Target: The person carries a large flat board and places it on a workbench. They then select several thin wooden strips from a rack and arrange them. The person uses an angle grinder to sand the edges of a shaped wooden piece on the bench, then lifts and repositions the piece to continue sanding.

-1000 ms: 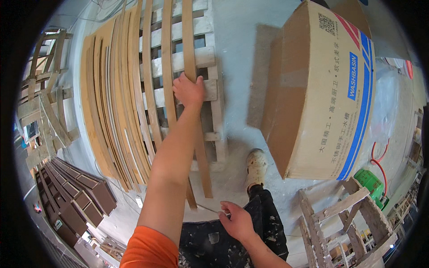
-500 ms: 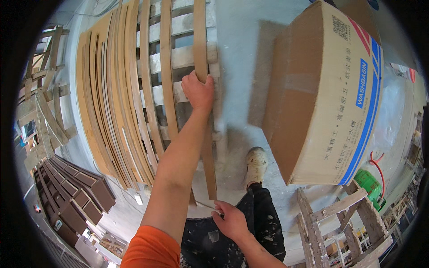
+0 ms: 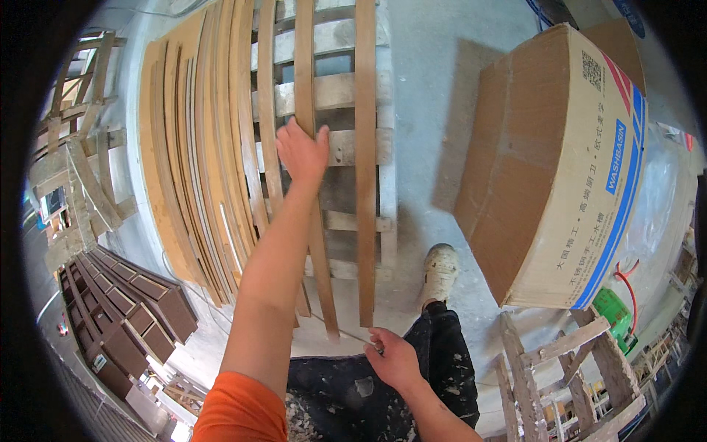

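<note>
My left hand (image 3: pixel 303 153) reaches across a long brown wooden strip (image 3: pixel 304 74), its fingers on one side and the thumb on the other, closed about it. To its right lies another brown strip (image 3: pixel 364 147), apart from the hand. Both strips rest lengthwise on a whitish wooden pallet (image 3: pixel 335 96), their near ends jutting toward me. Low in the view, just below those ends, my right hand (image 3: pixel 398 362) is closed on a thin pale stick (image 3: pixel 347 334). The stick points left past the strip ends; its grip end is hidden by my fingers.
More long strips and boards (image 3: pixel 199 147) lie packed at the left of the pallet. A large cardboard box (image 3: pixel 508 162) stands at the right, with a paint-spotted wooden stand (image 3: pixel 567 346) near it. Dark brown panels (image 3: pixel 121 302) are at the lower left.
My left hand has left the rightmost strip and now sits on the neighbouring strip to its left. The whole view has shifted somewhat. My right hand still holds the stick.
</note>
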Tool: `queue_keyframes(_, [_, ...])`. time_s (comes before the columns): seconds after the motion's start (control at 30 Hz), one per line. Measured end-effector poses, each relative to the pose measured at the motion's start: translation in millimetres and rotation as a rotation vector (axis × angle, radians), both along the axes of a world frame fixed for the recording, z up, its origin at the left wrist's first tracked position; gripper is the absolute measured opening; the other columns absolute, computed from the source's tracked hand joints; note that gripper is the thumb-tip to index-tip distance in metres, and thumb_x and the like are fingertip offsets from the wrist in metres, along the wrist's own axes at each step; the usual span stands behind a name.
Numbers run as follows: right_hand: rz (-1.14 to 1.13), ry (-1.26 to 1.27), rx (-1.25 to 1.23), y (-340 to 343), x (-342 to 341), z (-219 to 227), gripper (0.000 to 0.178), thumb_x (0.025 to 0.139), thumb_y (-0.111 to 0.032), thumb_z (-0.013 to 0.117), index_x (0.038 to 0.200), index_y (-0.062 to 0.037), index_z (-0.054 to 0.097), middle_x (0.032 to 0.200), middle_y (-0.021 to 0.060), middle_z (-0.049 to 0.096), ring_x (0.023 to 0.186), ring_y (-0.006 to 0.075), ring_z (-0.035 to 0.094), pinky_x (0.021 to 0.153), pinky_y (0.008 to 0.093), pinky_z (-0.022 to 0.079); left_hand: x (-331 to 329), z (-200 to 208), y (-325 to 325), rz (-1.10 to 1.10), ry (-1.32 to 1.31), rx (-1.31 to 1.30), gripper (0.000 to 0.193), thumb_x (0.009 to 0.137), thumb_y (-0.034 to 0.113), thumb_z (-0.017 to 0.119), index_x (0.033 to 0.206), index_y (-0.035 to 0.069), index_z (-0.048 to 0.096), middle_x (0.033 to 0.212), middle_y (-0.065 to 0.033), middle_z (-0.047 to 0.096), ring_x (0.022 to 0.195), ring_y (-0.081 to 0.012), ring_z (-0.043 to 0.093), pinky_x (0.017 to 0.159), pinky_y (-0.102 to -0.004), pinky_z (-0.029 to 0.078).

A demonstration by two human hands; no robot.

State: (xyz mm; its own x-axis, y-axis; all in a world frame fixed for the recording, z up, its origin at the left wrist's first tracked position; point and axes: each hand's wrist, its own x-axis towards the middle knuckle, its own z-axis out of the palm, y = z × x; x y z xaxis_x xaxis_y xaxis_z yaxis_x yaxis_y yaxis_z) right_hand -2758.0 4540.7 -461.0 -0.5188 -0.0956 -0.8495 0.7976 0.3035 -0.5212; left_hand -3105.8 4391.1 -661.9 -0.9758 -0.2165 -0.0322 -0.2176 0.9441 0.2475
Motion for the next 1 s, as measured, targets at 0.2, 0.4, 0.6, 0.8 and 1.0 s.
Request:
queue_keyframes(0.2, [0.005, 0.006, -0.017, 0, -4, 2, 0.038, 0.091, -0.023, 0.067, 0.124, -0.0039, 0.063, 0.110, 0.0191, 0.071, 0.100, 0.0359, 0.069, 0.085, 0.0439, 0.055, -35, 6, 10, 0.146, -0.078, 0.052, 0.043, 0.083, 0.027, 0.076, 0.110, -0.004, 0.064, 0.111, -0.0241, 0.063, 0.109, -0.0420, 0.059, 0.097, -0.0491, 0.048])
queue_keyframes(0.4, [-0.007, 0.024, -0.008, 1, -12, 2, 0.039, 0.091, -0.022, 0.069, 0.125, -0.0038, 0.064, 0.106, 0.0184, 0.072, 0.097, 0.0324, 0.071, 0.083, 0.0401, 0.056, -20, 23, 45, 0.074, -0.163, 0.176, 0.039, 0.079, 0.022, 0.076, 0.109, -0.001, 0.068, 0.107, -0.0227, 0.065, 0.106, -0.0410, 0.061, 0.094, -0.0498, 0.049])
queue_keyframes(0.6, [-0.014, 0.035, -0.007, -2, -12, 4, 0.039, 0.089, -0.021, 0.070, 0.124, -0.0057, 0.064, 0.106, 0.0178, 0.072, 0.096, 0.0341, 0.070, 0.081, 0.0416, 0.056, -16, 1, 43, 0.003, -0.035, 0.112, 0.046, 0.078, 0.028, 0.078, 0.109, -0.003, 0.067, 0.107, -0.0234, 0.065, 0.107, -0.0425, 0.060, 0.093, -0.0503, 0.050])
queue_keyframes(0.8, [-0.012, 0.005, -0.020, -8, -13, 2, 0.039, 0.090, -0.021, 0.071, 0.125, -0.0044, 0.065, 0.107, 0.0166, 0.072, 0.095, 0.0315, 0.072, 0.083, 0.0389, 0.057, 0, 9, 5, -0.086, 0.165, 0.156, 0.050, 0.085, 0.028, 0.074, 0.122, -0.003, 0.062, 0.114, -0.0250, 0.062, 0.115, -0.0424, 0.056, 0.102, -0.0502, 0.043])
queue_keyframes(1.0, [0.020, -0.025, -0.002, -21, -4, -2, 0.040, 0.090, -0.022, 0.071, 0.125, -0.0049, 0.064, 0.108, 0.0170, 0.071, 0.096, 0.0343, 0.071, 0.083, 0.0413, 0.056, 37, 13, -141, 0.250, -0.114, -0.046, 0.052, 0.084, 0.025, 0.075, 0.124, -0.004, 0.061, 0.119, -0.0258, 0.062, 0.118, -0.0411, 0.056, 0.102, -0.0493, 0.045])
